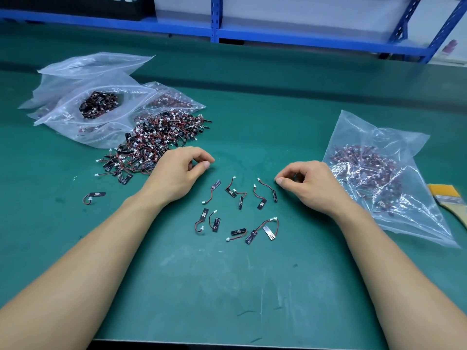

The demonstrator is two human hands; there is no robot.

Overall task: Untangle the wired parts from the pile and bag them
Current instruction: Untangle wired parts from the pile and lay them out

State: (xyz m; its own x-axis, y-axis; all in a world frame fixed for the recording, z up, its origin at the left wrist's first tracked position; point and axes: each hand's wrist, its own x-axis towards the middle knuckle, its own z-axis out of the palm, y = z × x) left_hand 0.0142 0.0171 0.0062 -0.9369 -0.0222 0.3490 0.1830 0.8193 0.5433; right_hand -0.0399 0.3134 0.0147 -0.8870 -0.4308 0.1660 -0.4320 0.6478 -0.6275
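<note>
L hand [182, 170] & R hand [310, 184] are resting on green table mat [227, 286], fingers loosely curled, gripping nothing; small black wired parts [261, 203] lying btwn them

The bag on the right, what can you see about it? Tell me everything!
The bag is clear, crinkly plastic, shiny where light hits it. It lies flat on the green table. Inside is a heap of small wired parts: dark pieces, red wires, white plugs. It looks only partly full. The right hand rests close to its left edge; I cannot tell if they touch. A brush lies at its right side.
</note>
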